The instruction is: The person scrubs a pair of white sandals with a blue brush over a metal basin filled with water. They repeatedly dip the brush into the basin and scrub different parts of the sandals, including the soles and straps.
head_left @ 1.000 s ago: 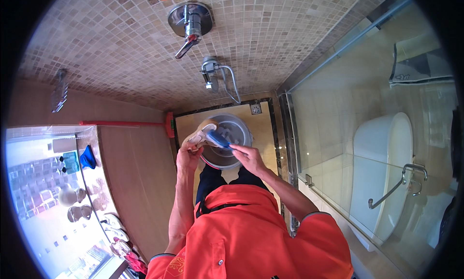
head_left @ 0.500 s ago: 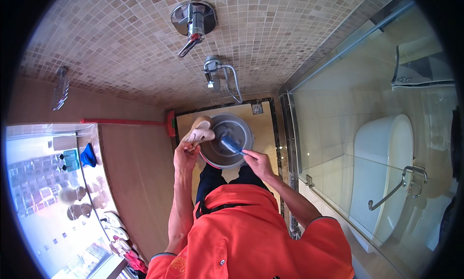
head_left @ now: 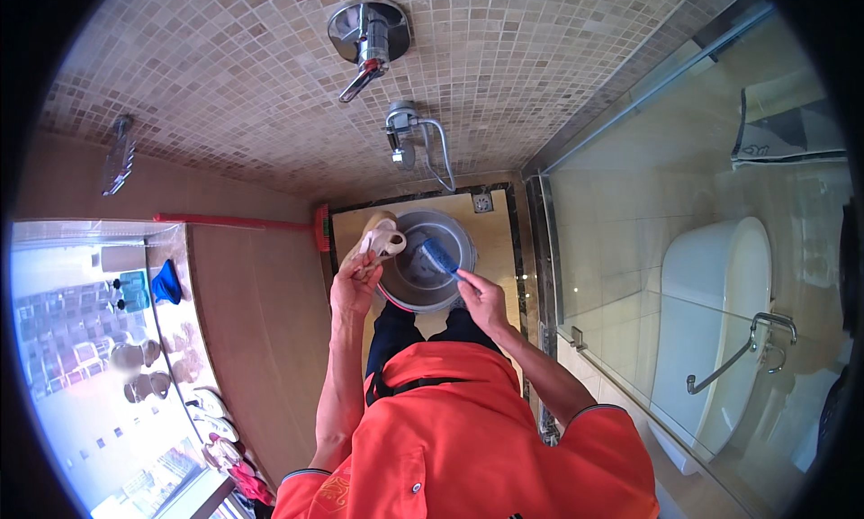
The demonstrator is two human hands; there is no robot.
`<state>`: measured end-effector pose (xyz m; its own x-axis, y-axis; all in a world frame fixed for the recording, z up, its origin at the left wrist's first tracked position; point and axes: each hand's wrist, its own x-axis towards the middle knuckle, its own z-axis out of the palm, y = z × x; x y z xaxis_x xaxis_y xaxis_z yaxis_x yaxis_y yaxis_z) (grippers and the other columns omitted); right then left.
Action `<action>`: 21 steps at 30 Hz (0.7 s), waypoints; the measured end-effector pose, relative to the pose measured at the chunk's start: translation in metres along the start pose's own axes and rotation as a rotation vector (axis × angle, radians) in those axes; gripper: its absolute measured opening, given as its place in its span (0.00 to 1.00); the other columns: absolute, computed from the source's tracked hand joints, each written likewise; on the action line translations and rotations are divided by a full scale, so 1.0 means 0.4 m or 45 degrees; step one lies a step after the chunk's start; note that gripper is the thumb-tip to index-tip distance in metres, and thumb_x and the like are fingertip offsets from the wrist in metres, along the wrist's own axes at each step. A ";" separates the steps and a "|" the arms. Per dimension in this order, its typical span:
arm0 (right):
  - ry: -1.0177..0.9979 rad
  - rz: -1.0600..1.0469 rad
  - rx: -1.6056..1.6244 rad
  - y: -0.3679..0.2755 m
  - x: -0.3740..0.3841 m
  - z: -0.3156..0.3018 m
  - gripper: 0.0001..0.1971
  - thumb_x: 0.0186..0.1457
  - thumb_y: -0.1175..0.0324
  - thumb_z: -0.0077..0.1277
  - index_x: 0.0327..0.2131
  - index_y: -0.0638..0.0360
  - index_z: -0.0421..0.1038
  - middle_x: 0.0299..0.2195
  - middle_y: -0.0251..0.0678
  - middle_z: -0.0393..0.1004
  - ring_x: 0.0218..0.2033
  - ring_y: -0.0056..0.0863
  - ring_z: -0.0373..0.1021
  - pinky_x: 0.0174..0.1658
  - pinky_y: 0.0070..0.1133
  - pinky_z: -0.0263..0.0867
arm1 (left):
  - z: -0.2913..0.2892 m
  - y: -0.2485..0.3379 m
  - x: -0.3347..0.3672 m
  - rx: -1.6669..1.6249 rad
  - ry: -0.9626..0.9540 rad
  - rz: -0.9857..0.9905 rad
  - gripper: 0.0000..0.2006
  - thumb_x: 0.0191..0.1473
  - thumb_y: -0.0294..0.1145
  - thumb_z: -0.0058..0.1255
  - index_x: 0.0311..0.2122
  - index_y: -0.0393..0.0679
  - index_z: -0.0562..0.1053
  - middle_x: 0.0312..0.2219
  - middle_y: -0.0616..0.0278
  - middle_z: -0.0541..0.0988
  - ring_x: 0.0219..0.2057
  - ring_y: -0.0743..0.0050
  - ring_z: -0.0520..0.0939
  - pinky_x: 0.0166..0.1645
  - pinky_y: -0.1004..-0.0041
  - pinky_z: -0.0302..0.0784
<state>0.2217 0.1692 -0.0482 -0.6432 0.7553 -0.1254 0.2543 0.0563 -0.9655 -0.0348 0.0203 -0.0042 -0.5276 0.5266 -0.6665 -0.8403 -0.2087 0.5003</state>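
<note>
Inside the grey basin, whitish patches show below the blue brush.

The shoe is tan and pale pink, the brush blue, the basin grey. The shirt is orange-red with a yellowish motif, the trousers dark navy. Beige and brown squares pattern the wall; the floor is pale yellow with a black border. The broom is red, the tub white.
</note>
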 end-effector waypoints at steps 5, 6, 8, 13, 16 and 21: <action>-0.052 -0.244 -0.076 -0.167 0.033 0.011 0.14 0.60 0.69 0.58 0.49 0.56 0.79 0.30 0.42 0.80 0.27 0.31 0.78 0.29 0.26 0.70 | 0.051 -0.020 -0.050 0.054 -0.109 -0.050 0.24 0.70 0.51 0.41 0.58 0.41 0.70 0.50 0.53 0.79 0.51 0.50 0.81 0.54 0.56 0.80; -0.044 -0.393 -0.103 -0.203 0.039 0.031 0.14 0.60 0.69 0.58 0.50 0.54 0.78 0.29 0.40 0.79 0.26 0.36 0.77 0.28 0.29 0.71 | 0.047 -0.023 -0.046 0.076 -0.081 -0.082 0.31 0.68 0.61 0.37 0.60 0.44 0.67 0.55 0.50 0.75 0.55 0.44 0.78 0.57 0.51 0.76; -0.123 -0.606 -0.337 -0.229 0.048 0.056 0.15 0.59 0.68 0.58 0.50 0.52 0.77 0.29 0.38 0.76 0.25 0.40 0.77 0.25 0.32 0.72 | 0.055 -0.026 -0.043 0.073 -0.161 -0.113 0.33 0.67 0.65 0.34 0.61 0.45 0.67 0.56 0.51 0.74 0.55 0.46 0.78 0.57 0.52 0.75; -0.144 -0.656 -0.570 -0.229 0.127 0.128 0.14 0.60 0.67 0.56 0.50 0.52 0.76 0.28 0.40 0.75 0.23 0.45 0.75 0.23 0.35 0.72 | 0.074 -0.044 -0.044 0.112 -0.209 -0.149 0.39 0.65 0.70 0.30 0.68 0.47 0.60 0.59 0.51 0.72 0.56 0.48 0.76 0.63 0.55 0.70; -0.076 -0.603 -0.511 -0.241 0.154 0.133 0.15 0.60 0.68 0.57 0.51 0.53 0.76 0.29 0.41 0.76 0.24 0.44 0.76 0.24 0.35 0.72 | 0.073 -0.046 -0.047 0.146 -0.184 -0.136 0.40 0.65 0.70 0.30 0.69 0.48 0.59 0.60 0.51 0.72 0.56 0.49 0.76 0.64 0.55 0.69; -0.260 -0.560 -0.553 -0.281 0.074 0.096 0.14 0.60 0.67 0.57 0.50 0.52 0.78 0.28 0.42 0.76 0.24 0.44 0.76 0.25 0.35 0.73 | 0.040 -0.039 -0.033 0.155 -0.155 -0.128 0.38 0.65 0.69 0.31 0.68 0.49 0.60 0.58 0.52 0.73 0.55 0.51 0.77 0.65 0.56 0.68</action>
<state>0.1462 0.1602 0.0478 -0.8673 0.4646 0.1787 0.1769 0.6233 -0.7617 -0.0125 0.0298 0.0058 -0.4166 0.6371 -0.6485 -0.8629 -0.0527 0.5025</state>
